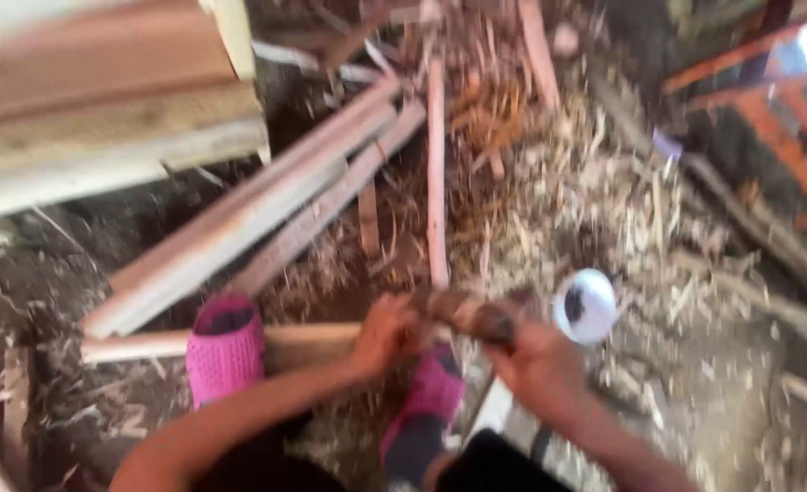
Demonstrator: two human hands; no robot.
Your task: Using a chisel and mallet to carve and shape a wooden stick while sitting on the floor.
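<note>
Wood, a short dark chunk [467, 314], sits low in the middle of the blurred view, gripped at both ends: the left hand [383, 335] closes on its near-left end, the right hand [535, 364] clasps its right end. Below them are two pink perforated shoes [226, 351], one on a pale plank [148, 344]. Just right of the chunk lies a small white round container [585, 305]. Farther off, long planks [267, 210] slant across dark ground among wood shavings [604, 191]; stacked boards [102, 100] lie upper left.
</note>
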